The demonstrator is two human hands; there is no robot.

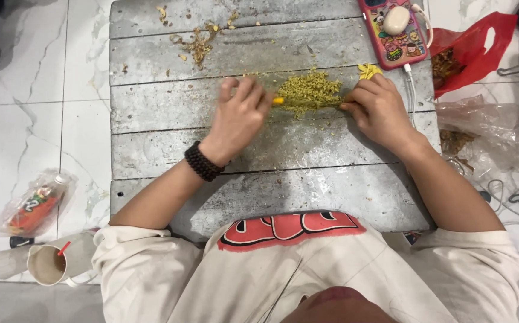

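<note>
On a grey wooden plank table lies a sprig of small yellow-green buds. My left hand, with a dark bead bracelet on the wrist, grips a yellow-handled tool whose tip points into the sprig. My right hand pinches the sprig's right end against the table. A small heap of yellow bits lies just above my right hand.
Dry brown scraps lie at the table's far edge. A phone in a pink patterned case with a white cable sits at the far right. Red and clear plastic bags lie right of the table. A snack bag and cups stand on the floor, left.
</note>
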